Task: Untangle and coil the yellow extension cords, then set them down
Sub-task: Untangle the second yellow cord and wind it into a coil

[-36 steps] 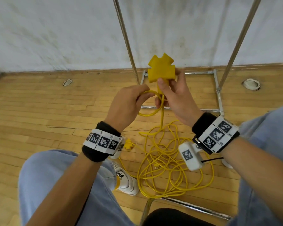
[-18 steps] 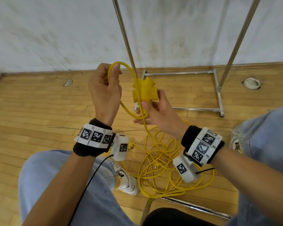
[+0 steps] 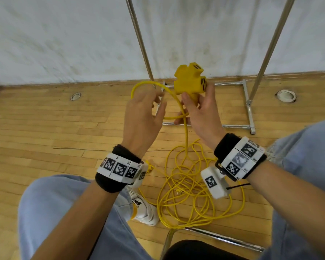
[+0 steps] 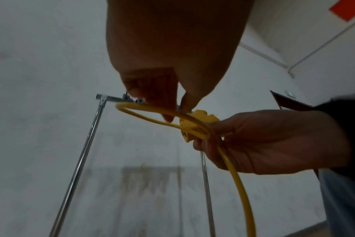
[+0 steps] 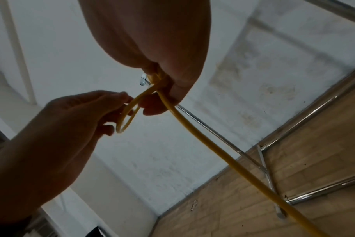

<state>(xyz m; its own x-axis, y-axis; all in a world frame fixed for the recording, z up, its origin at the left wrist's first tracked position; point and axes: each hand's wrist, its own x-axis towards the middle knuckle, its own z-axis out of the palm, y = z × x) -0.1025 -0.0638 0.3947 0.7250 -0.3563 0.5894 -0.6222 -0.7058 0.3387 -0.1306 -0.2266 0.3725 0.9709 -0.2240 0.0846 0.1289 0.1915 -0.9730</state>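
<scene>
While my right hand (image 3: 199,113) grips the rigid socket block (image 3: 190,79), my left hand (image 3: 143,111) pinches the limp, springy yellow cord (image 3: 186,136); I judge holding near the block best.

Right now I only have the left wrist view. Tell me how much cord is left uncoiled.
Observer: Most of it. The yellow cord drops from the hands into a loose, tangled pile on the wooden floor.
Operator: Place that pile for me.
Observer: It lies between the knees, its left edge beside a white shoe.
Operator: Describe the grip from above.
Observer: The right hand holds the outlet block by its neck, sockets pointing up and away.
</scene>
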